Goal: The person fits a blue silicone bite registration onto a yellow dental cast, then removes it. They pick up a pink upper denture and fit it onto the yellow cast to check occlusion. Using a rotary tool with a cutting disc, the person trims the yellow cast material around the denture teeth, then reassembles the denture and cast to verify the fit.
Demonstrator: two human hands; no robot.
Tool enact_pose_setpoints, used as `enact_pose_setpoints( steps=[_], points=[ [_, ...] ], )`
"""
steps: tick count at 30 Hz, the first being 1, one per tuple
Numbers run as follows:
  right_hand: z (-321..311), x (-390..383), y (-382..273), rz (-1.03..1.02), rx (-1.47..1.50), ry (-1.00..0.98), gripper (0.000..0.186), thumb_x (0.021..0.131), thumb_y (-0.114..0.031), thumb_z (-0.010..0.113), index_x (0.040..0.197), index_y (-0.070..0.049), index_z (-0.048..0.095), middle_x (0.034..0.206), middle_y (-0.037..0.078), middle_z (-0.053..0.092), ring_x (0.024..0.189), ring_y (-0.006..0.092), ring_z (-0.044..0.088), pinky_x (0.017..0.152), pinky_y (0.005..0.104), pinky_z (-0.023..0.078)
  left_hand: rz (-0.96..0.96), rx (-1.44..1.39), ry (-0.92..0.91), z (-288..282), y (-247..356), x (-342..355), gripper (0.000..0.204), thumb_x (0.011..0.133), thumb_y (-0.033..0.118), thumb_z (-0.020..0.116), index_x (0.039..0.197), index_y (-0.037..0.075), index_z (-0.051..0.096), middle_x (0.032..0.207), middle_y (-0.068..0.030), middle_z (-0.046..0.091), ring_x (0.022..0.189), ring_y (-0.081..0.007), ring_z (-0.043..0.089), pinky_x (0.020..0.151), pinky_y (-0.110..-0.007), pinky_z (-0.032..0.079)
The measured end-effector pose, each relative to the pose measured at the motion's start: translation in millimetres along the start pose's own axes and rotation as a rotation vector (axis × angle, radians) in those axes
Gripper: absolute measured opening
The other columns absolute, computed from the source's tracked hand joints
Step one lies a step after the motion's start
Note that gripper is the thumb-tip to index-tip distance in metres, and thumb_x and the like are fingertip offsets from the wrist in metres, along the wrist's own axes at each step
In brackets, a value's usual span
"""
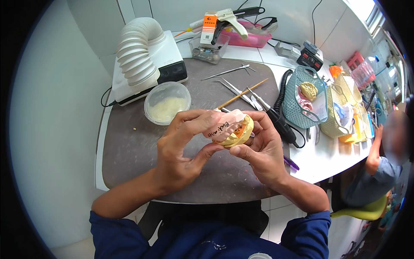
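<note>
Pink/yel dental cast (pixel 231 129), blk-lettered on pink.

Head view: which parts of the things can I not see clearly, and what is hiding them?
All in the head view:
- Pink cast: left part, covered by the left hand.
- Yellow cast: far right side, covered by the right hand.
- Purple object: one end, apparently behind the right hand.
- Blue-green basket: bottom contents, behind its wall.
</note>
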State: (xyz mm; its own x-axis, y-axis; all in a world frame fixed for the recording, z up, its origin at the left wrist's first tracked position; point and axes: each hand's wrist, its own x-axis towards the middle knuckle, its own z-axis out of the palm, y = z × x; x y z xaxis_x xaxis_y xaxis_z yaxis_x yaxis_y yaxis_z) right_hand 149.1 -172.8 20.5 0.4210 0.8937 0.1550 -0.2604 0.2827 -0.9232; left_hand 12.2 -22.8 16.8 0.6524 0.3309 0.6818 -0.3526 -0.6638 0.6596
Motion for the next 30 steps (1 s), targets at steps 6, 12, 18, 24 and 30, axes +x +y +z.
enact_pose_setpoints(
  steps=[6, 12, 18, 24, 30],
  points=[
    [0, -2, 2, -0.023, -0.055, 0.019, 0.055, 0.086, 0.005, 0.072, 0.130, -0.001, 0.040, 0.127, 0.016, 0.050, 0.116, 0.0283, 0.063, 0.095, 0.0327, 0.057, -0.006, -0.055, -0.044, 1, -8, -2, 0.055, 0.076, -0.001, 0.080, 0.127, 0.002, 0.058, 0.124, -0.0210, 0.062, 0.110, -0.0298, 0.065, 0.092, -0.037, 0.053],
    [3, -2, 1, -0.055, -0.049, 0.035, 0.054, 0.085, 0.006, 0.073, 0.127, -0.001, 0.040, 0.124, 0.015, 0.051, 0.115, 0.0282, 0.063, 0.097, 0.0335, 0.057, 0.033, 0.007, -0.059, 3, -8, -4, 0.061, 0.076, 0.001, 0.081, 0.131, 0.003, 0.053, 0.126, -0.0229, 0.061, 0.113, -0.0328, 0.064, 0.096, -0.038, 0.052],
    [5, -1, 5, -0.061, -0.043, 0.046, 0.051, 0.084, 0.005, 0.074, 0.121, 0.000, 0.039, 0.123, 0.015, 0.052, 0.116, 0.0277, 0.063, 0.099, 0.0348, 0.056, 0.076, 0.044, -0.089, 9, -8, -3, 0.071, 0.077, 0.007, 0.083, 0.135, 0.003, 0.043, 0.131, -0.0256, 0.056, 0.122, -0.0339, 0.058, 0.103, -0.041, 0.047],
    [9, -2, 2, -0.020, -0.081, 0.072, 0.050, 0.083, 0.001, 0.077, 0.118, 0.000, 0.041, 0.123, 0.017, 0.055, 0.115, 0.0263, 0.063, 0.100, 0.0354, 0.055, 0.066, 0.017, -0.124, 4, -11, 3, 0.071, 0.078, 0.008, 0.084, 0.135, 0.003, 0.042, 0.129, -0.0256, 0.058, 0.121, -0.0334, 0.060, 0.101, -0.042, 0.050],
    [6, -4, -4, -0.021, -0.129, 0.064, 0.041, 0.086, 0.000, 0.074, 0.116, 0.000, 0.046, 0.119, 0.016, 0.062, 0.112, 0.0210, 0.064, 0.097, 0.0325, 0.055, 0.064, 0.089, 0.030, 2, -7, 5, 0.063, 0.067, 0.010, 0.090, 0.122, 0.003, 0.060, 0.114, -0.0170, 0.066, 0.105, -0.0262, 0.066, 0.088, -0.035, 0.056]
  ],
)
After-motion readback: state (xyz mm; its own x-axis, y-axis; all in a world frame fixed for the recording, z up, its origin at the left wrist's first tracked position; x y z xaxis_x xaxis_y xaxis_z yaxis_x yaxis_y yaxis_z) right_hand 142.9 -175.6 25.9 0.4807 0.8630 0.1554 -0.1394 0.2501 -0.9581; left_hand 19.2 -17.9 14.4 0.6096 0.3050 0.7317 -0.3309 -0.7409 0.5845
